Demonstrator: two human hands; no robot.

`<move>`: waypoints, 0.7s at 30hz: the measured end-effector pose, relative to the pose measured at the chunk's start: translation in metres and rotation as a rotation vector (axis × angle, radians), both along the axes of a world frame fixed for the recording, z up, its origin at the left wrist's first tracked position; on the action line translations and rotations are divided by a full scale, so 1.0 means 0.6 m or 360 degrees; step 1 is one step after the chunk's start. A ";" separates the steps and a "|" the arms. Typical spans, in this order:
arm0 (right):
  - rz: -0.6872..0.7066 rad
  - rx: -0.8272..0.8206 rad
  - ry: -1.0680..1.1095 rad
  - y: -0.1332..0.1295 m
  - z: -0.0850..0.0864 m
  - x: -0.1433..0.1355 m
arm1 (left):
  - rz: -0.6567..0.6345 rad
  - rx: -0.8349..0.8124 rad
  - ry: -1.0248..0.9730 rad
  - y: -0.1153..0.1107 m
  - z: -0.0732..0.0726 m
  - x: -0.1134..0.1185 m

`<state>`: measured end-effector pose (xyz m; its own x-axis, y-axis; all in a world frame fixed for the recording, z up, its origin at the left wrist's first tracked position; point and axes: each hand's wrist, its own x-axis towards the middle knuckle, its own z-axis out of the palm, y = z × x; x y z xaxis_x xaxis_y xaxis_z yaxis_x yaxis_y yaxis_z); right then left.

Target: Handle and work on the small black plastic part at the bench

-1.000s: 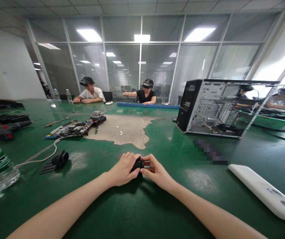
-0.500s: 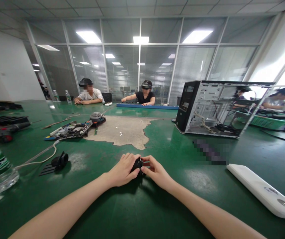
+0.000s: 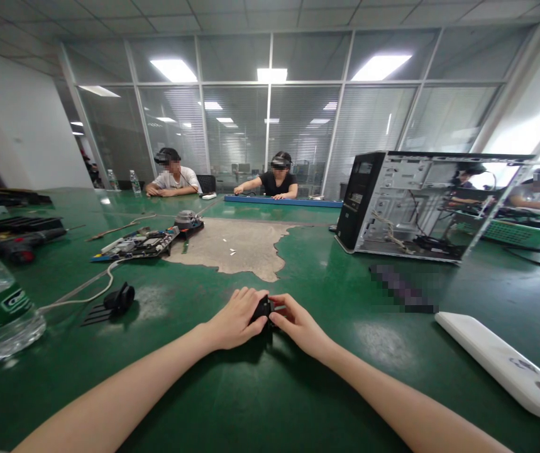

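Near the middle of the green table (image 3: 175, 384), my left hand (image 3: 237, 319) is wrapped round a small black object (image 3: 263, 309), its fingers over the top and its thumb at the near side. My right hand (image 3: 300, 324) pinches the right side of the same object between thumb and fingers. Most of the black object is hidden by my hands, and its exact kind cannot be made out. A black part with thin prongs (image 3: 119, 301) lies to the left of my left forearm.
A water bottle (image 3: 0, 308) stands at the left, near circuit boards (image 3: 140, 243) and a white cable (image 3: 104, 290). An opened computer case (image 3: 402, 207) and a white power bank-like slab (image 3: 500, 362) are at the right. Two people (image 3: 175, 179) (image 3: 279, 181) sit across the table.
The view has shifted slightly, so the surroundings appear a little further right. Both hands keep their hold on the black object, with hardly any visible movement.
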<state>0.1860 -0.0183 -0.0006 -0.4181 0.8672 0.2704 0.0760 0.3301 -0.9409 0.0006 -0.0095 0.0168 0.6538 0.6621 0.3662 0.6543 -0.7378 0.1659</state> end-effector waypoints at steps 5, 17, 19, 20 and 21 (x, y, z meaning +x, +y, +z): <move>0.0096 0.0004 0.0140 -0.004 0.003 0.002 | -0.0011 -0.0004 -0.0013 0.000 0.000 0.001; 0.0035 -0.0010 0.0028 0.001 -0.001 0.002 | -0.0034 0.0048 -0.0030 0.001 -0.007 -0.001; 0.0079 0.0002 0.0087 -0.001 0.001 0.001 | -0.0027 0.0059 -0.0023 0.000 -0.007 -0.001; 0.0080 -0.0005 0.0111 -0.002 0.002 0.000 | -0.0027 0.0062 -0.0019 0.000 -0.007 0.000; 0.0066 -0.0020 0.0124 -0.002 0.002 -0.001 | -0.0028 0.0065 -0.0017 -0.001 -0.007 0.000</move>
